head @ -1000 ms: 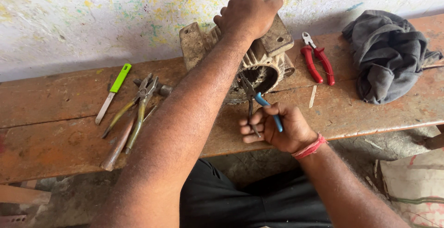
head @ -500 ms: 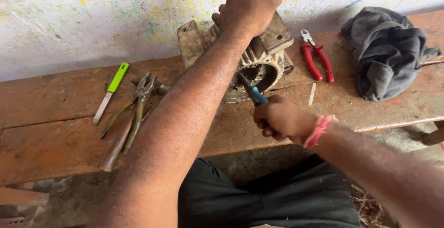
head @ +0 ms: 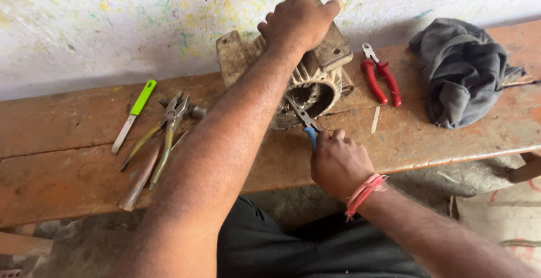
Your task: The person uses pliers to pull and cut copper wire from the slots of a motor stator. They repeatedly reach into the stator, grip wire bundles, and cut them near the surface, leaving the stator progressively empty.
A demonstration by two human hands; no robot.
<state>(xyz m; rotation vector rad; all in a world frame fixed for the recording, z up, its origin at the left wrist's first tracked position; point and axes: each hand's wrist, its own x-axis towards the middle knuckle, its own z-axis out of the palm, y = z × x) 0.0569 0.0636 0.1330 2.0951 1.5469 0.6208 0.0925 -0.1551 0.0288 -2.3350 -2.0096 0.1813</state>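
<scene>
Change since a second ago: right hand point(head: 338, 162) was palm-up, showing the blue-handled long-nose pliers point(head: 304, 121) loosely. Now it's rolled over, knuckles up, closed tight around the handles, and the pliers' tip is pushed into the open end of the motor housing point(head: 307, 81). So the tool has gone from being repositioned to actually working inside the bore. Can't tell whether the pliers' jaws are pinched on anything in there; the tips are lost in shadow.

Left hand point(head: 298, 21) hasn't moved: clamped over the top of the housing, fingers wrapped over the far edge, arm straight, bracing it.

Housing sits on the wooden bench point(head: 67, 143), just ahead of the right fist and directly under the left palm, tilted so its open end faces the person. Looks like: dirty cast metal, finned around the outside, flat mounting foot sticking up on its left side, boxy block on top under the left hand. Ring of slots visible around the mouth, interior dark.

Around the grip:
- just right of the housing: red-handled pliers point(head: 382, 78), and a small pale sliver lying below them
- further right: crumpled grey cloth point(head: 462, 69)
- well left of the left forearm: green-handled knife point(head: 132, 114), worn combination pliers point(head: 166, 129), a rusty rod-like tool beside them

None of those are touched.
</scene>
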